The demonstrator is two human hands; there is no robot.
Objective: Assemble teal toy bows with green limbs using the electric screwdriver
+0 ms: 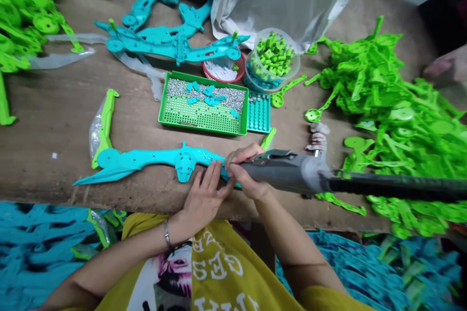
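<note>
A blue plastic bow-shaped part [146, 158] lies along the table's front edge, with a green limb [105, 129] and a clear piece [95, 136] at its left end. My left hand [204, 199] rests on the right half of the blue part, fingers stretched out over it. My right hand [248, 170] is wrapped round the front end of a grey power screwdriver [280, 171], which lies over the blue part's right end. The screwdriver's tip is hidden by my hands.
Behind the blue part stand a green tray [202, 129] of screws and small blue pieces, a red basket [241, 69] and a clear tub [297, 65] of green pieces. Green parts [394, 116] pile up at right and left. More blue bow parts [156, 48] lie at the back.
</note>
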